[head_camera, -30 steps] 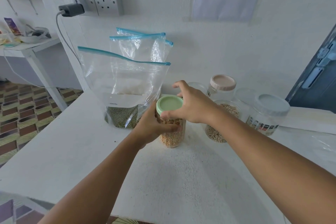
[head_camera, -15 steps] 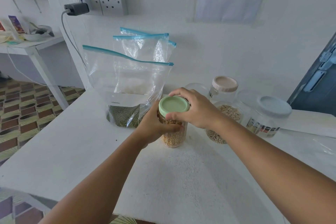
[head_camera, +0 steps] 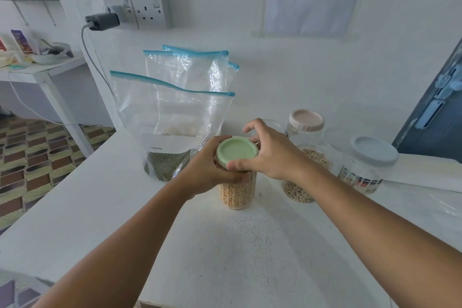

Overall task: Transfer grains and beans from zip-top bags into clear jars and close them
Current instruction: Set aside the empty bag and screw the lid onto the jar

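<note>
The jar of yellow split peas (head_camera: 237, 190) stands on the tabletop (head_camera: 250, 245). Left hand (head_camera: 207, 170) wraps its upper body, evidently to brace it. Right hand (head_camera: 267, 151) pinches the green lid (head_camera: 237, 151) at the rim, apparently to screw it closed.

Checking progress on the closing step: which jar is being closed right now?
The jar of yellow grains with the green lid, gripped by both hands; the other jars stand untouched.

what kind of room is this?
Probably a home kitchen or pantry corner: a white counter holding zip-top bags of grains, clear storage jars, a wall socket above, patterned floor tiles.
</note>
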